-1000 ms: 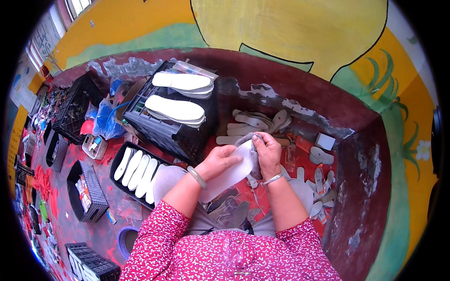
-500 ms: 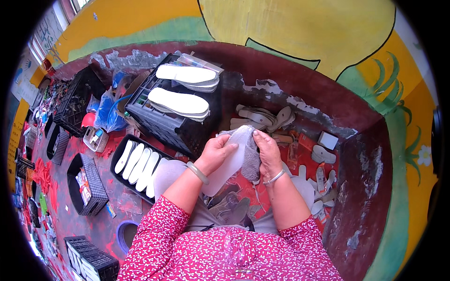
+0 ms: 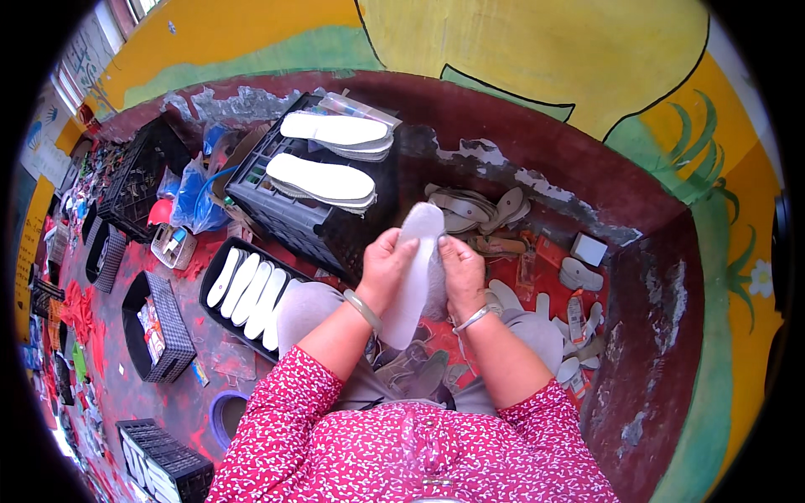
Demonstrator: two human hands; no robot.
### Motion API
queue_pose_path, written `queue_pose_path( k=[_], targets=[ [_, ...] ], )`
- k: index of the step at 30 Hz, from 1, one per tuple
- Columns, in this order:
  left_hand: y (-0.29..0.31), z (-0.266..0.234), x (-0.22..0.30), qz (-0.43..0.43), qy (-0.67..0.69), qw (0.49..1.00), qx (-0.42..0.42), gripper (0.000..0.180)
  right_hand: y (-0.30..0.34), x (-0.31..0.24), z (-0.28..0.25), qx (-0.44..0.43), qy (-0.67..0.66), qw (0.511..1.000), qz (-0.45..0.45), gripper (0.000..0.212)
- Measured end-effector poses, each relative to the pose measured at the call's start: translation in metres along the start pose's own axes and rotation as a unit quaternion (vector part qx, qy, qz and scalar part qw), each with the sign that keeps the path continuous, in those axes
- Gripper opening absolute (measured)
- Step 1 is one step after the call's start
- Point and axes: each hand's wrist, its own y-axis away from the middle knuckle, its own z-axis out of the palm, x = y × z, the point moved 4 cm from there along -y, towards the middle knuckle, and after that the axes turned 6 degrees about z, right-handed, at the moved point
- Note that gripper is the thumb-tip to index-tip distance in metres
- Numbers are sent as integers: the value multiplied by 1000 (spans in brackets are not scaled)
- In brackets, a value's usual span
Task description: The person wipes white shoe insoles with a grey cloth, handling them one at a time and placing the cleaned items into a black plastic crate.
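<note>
left hand [image 3: 384, 267], right hand [image 3: 462, 272], raised together, fingers gripping

— What is the person wearing?

— A red top sprinkled all over with small white specks, a dense floral-looking print. The sleeves [image 3: 277, 402] are short to mid-length, ending above the elbows, so both forearms are bare.

— Anything on the wrists?

— Yes. The left hand [image 3: 384, 267] has a thin silver-coloured bangle [image 3: 362, 308] sitting just behind it, and the right hand [image 3: 464, 272] has a similar metal bangle [image 3: 472, 318] at its wrist.

— And lower down?

— Grey cloth shows over the knees [image 3: 302, 306] — a skirt or trousers, hard to tell which.
</note>
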Motion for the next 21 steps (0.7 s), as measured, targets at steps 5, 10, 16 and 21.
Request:
queue_pose_path(
  k=[5, 10, 16, 21],
  targets=[
    [-7, -11, 11, 75, -8, 995, 58, 10, 16, 0, 14, -34, 155, 986, -48, 21],
    [-19, -32, 24, 113, 15, 981, 160, 11, 34, 9, 26, -100, 260, 960, -10, 19],
    [-21, -48, 35, 173, 89, 952, 236, 12, 36, 26, 30, -112, 233, 966, -8, 18],
    [-25, -64, 44, 221, 102, 931, 273, 14, 44, 34, 29, -112, 174, 978, 6, 18]
  ],
)
